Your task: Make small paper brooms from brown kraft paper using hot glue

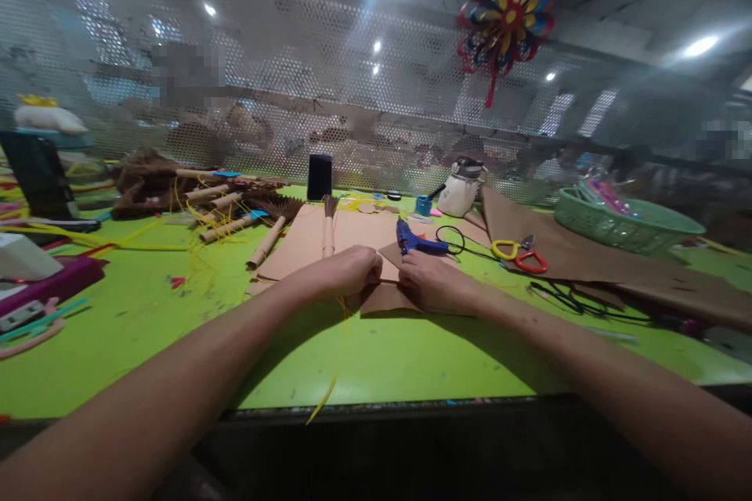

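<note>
Both my hands meet over a piece of brown paper (385,299) near the middle of the green table. My left hand (357,268) is closed, its fingertips curled down onto the paper's left part. Opposite it, my right hand (432,279) pinches the paper's right part; the fingertips are partly hidden. A blue hot glue gun (426,243) lies just beyond my right hand. Under and behind my left hand are flat tan cardboard sheets (294,246), with a rolled paper tube (328,239) with a fringed end lying on them.
Several paper tubes (226,225) and yellow strands lie at the left. Scissors (520,252), a large brown paper sheet (540,243) and a green basket (628,223) are at the right. A phone (319,177) stands at the back beside a perforated screen. A purple power strip (52,290) sits far left.
</note>
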A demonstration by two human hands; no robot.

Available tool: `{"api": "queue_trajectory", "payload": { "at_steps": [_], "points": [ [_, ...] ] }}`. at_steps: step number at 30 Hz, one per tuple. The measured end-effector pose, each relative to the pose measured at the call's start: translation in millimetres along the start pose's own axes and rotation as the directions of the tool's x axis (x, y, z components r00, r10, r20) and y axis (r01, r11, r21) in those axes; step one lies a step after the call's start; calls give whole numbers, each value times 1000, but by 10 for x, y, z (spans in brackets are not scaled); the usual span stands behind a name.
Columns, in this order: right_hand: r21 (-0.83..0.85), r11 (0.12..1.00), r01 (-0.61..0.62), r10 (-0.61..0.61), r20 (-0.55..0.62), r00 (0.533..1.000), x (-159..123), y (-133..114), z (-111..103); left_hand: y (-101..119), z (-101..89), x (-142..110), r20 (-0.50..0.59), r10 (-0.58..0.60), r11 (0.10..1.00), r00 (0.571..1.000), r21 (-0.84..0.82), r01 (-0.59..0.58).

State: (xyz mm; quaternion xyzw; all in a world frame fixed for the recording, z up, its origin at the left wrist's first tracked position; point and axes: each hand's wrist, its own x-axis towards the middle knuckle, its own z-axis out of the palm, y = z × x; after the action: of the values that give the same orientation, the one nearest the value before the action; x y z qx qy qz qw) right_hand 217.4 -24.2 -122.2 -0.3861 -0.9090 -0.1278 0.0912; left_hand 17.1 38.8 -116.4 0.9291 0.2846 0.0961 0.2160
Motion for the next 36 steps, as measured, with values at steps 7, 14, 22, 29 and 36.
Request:
{"api": "queue_trajectory", "payload": {
  "at_steps": [7, 14, 22, 29, 36],
  "points": [
    [-66, 998, -11, 11, -3, 1000, -67, 4, 43, 99, -54, -15, 26, 45, 925, 999, 376, -52],
    [-89, 996, -4, 2, -26, 1000, -150, 13, 28, 124, -32, -63, -15, 158, 861, 987, 492, -131],
    [-217, 975, 55, -62, -23, 998, -165, -72, -21, 289, -63, -166, -7, 200, 774, 980, 614, -154],
    [-345, 927, 147, -123, 90, 988, -101, -128, -68, 315, -37, -162, 3, 208, 757, 978, 633, -163],
    [-325, 945, 37, -62, -67, 996, -155, -193, -58, 184, -145, -83, -147, -51, 974, 988, 211, 82]
  ]
}}
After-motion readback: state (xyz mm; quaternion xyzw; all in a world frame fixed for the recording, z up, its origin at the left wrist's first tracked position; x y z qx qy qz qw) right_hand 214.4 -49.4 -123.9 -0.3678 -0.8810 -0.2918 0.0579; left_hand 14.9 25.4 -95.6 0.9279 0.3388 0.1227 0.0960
